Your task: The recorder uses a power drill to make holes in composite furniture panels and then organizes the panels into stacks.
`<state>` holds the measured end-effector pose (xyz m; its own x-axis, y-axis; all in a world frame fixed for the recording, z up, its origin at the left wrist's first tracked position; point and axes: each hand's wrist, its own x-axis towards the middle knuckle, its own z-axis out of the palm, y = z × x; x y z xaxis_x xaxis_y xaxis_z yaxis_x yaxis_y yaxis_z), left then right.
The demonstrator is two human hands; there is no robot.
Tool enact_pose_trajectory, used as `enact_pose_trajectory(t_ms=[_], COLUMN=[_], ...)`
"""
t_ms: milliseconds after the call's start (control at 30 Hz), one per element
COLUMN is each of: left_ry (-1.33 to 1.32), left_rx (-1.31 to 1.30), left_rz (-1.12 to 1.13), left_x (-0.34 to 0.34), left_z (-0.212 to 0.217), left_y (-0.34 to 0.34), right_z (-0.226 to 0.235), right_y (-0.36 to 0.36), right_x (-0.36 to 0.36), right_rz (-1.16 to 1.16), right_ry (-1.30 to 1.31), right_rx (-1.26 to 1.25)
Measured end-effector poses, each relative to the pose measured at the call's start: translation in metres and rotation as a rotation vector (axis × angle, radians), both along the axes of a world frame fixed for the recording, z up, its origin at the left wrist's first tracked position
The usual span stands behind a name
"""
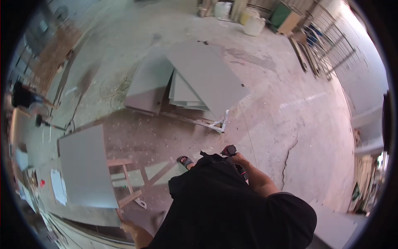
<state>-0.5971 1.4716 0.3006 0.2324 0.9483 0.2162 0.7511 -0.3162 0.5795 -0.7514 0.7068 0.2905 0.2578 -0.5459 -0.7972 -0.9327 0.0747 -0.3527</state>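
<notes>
My right hand (238, 159) is closed around a black and red cordless drill (229, 150), held beside my body. Part of the tool is hidden by the hand and my black shirt. At the lower left, my left hand (128, 227) is by the corner of a workbench (89, 213), close to a wooden strip (120, 214). Its fingers are too small and unclear to read. On the bench lies a flat grey panel (85, 168).
Ahead, large grey panels (203, 66) are stacked on a low metal-framed cart (195, 120). A wooden frame (130, 182) stands beside the bench. White jugs (254, 26) and a metal rack (331, 41) stand farther back. Another person (27, 96) is at the far left.
</notes>
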Motion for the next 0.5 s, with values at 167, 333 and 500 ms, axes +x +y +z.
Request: enact_pose_trajectory(t_ms=[167,333,500], left_ry=[-0.104,-0.167,-0.272], left_rx=[-0.011,-0.287,-1.002], left_rz=[-0.222,-0.377,-0.419], left_x=[0.006,-0.028,-0.086], left_z=[-0.015,-0.066,-0.110], left_y=[-0.043,-0.128,-0.267], right_z=[-0.003,0.006,0.024], right_y=[-0.030,-0.047,-0.081], right_x=[-0.060,-0.141,-0.215], right_rz=[-0.069,0.014,0.001], right_ry=[0.054,0.170,0.233], right_rx=[0.092,0.052,0.148])
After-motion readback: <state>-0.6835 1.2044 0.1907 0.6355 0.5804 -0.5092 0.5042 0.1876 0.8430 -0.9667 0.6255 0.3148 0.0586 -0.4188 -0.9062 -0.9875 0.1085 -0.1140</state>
